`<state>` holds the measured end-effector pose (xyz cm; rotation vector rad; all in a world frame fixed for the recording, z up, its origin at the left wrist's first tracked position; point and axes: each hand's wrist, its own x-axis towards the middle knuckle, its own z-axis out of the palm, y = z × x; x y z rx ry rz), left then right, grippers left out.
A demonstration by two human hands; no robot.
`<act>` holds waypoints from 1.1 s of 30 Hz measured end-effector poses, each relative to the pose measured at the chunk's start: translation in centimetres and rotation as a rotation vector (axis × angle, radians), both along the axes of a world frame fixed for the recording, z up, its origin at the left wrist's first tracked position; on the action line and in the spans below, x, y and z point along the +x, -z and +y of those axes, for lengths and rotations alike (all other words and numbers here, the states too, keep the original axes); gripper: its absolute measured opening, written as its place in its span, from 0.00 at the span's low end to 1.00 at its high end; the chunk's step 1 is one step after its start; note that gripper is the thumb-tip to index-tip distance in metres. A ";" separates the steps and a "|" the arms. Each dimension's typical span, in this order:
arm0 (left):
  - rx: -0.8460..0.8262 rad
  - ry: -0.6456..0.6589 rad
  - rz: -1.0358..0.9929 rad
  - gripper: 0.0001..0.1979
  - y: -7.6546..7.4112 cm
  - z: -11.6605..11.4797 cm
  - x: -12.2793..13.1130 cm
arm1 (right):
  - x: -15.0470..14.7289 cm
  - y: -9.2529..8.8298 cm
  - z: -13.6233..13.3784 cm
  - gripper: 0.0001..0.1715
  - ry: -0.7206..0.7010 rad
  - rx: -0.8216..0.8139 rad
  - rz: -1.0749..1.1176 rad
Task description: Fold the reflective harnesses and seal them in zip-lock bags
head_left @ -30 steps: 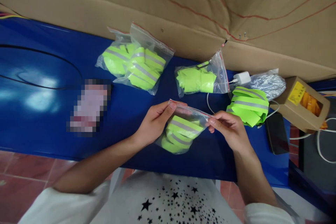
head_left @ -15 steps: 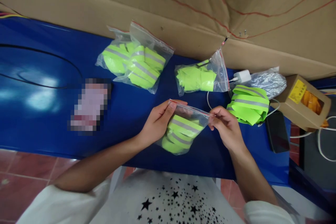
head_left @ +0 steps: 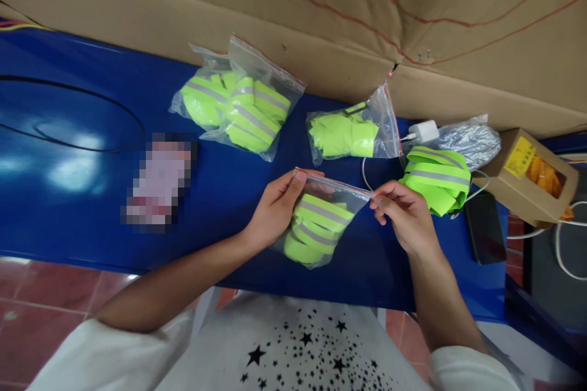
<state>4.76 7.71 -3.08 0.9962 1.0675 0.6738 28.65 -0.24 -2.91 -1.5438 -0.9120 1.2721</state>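
A clear zip bag (head_left: 321,229) holding folded neon-yellow bands with grey stripes hangs over the blue table (head_left: 220,195). My left hand (head_left: 277,208) grips its upper left corner, thumb on top. The right end of its red-edged zip strip is pinched between the thumb and fingers of my right hand (head_left: 403,214). Beyond them lie two overlapping bags of yellow bands (head_left: 252,113) and another such bag (head_left: 343,134). A loose yellow roll (head_left: 435,180) sits just past my right hand.
Left on the table are a blurred-out flat object (head_left: 158,183) and a black cable (head_left: 92,90). To the right are a white charger (head_left: 424,132), a silvery plastic bundle (head_left: 472,142), a dark phone (head_left: 485,229) and a cardboard box (head_left: 499,165). Brown covering stands behind.
My right hand has shifted slightly right and up along with its end of the zip strip. The strip looks straighter. My left hand keeps its grip.
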 end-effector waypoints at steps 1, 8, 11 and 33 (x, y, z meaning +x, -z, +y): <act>-0.016 -0.013 -0.011 0.24 0.1 0.0 0.0 | 0.0 -0.2 0.1 0.05 0.010 0.005 -0.014; -0.066 -0.012 -0.076 0.23 0.1 0.1 0.2 | -1.1 -0.1 0.2 0.10 0.027 0.007 -0.027; -0.058 -0.019 -0.056 0.23 -0.1 0.0 0.2 | -1.0 0.3 0.1 0.11 0.000 -0.017 0.006; 0.066 0.081 0.035 0.24 -0.4 -0.4 0.1 | -1.4 0.0 -0.1 0.07 -0.053 0.127 -0.148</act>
